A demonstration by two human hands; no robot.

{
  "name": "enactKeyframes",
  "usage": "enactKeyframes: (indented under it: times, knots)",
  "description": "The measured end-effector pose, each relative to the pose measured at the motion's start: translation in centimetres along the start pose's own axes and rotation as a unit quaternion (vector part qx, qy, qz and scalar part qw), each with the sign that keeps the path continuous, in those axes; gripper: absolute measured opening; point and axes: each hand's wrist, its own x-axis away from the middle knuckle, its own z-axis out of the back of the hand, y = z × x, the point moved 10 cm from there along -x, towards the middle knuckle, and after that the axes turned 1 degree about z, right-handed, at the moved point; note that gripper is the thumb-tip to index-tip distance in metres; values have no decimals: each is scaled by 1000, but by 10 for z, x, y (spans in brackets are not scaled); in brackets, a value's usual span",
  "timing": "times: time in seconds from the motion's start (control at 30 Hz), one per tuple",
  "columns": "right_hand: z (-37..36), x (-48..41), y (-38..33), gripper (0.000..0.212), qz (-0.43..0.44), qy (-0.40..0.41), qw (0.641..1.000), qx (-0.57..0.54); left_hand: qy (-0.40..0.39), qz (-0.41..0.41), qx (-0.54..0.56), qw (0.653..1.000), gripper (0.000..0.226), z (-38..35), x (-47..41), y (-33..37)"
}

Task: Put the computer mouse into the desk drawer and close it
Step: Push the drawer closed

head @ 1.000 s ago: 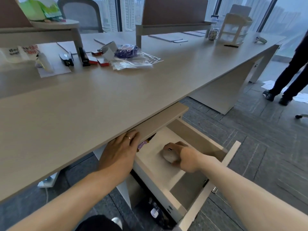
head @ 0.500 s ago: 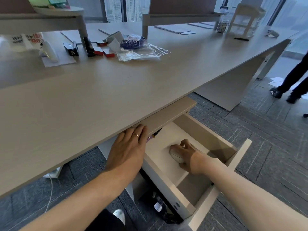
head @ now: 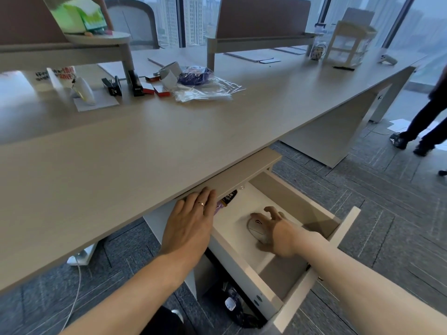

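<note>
The pale computer mouse (head: 256, 230) lies on the white floor of the open desk drawer (head: 347, 229), which is pulled out from under the desk (head: 121, 165). My right hand (head: 280, 235) is inside the drawer just right of the mouse. Its fingers are spread and lifted over the mouse's back, and its thumb is low at the mouse's near end. My left hand (head: 188, 226) rests flat on the desk's front edge, left of the drawer, holding nothing.
A dark labelled item (head: 229, 197) lies at the drawer's back left. A stapler (head: 112, 87), small boxes and a plastic bag (head: 203, 90) sit far back on the desk. A dark bag (head: 234, 308) is under the drawer. A person's legs (head: 420, 131) stand at right.
My right hand lowered the mouse onto the drawer floor, then loosened and spread its fingers off it. My left hand stayed on the desk edge.
</note>
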Motion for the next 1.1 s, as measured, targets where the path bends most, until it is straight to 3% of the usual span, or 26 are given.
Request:
enactKeyframes:
  times: [0.17, 0.27, 0.33, 0.47, 0.53, 0.77, 1.1]
  knots:
    - [73, 62, 18, 77, -23, 183, 983, 11, -20, 13, -4, 1000, 71, 3, 3, 1]
    - [86, 111, 64, 77, -126, 280, 950, -59, -27, 12, 0, 1000, 76, 7, 6, 4]
    - [74, 141, 94, 82, -211, 312, 909, -178, -27, 16, 1, 1000, 77, 10, 7, 4]
    - [12, 147, 119, 79, -335, 247, 800, -433, -24, 25, 14, 999, 77, 12, 6, 3]
    - [-8, 135, 113, 59, -346, 224, 776, -477, -24, 29, 12, 999, 81, 10, 6, 2]
    - [-12, 110, 82, 28, -305, 207, 694, -618, -12, 39, 18, 999, 86, 6, 6, 0]
    - [-1, 62, 51, 43, -278, 180, 668, -666, 22, 50, 45, 998, 81, 3, 4, -5]
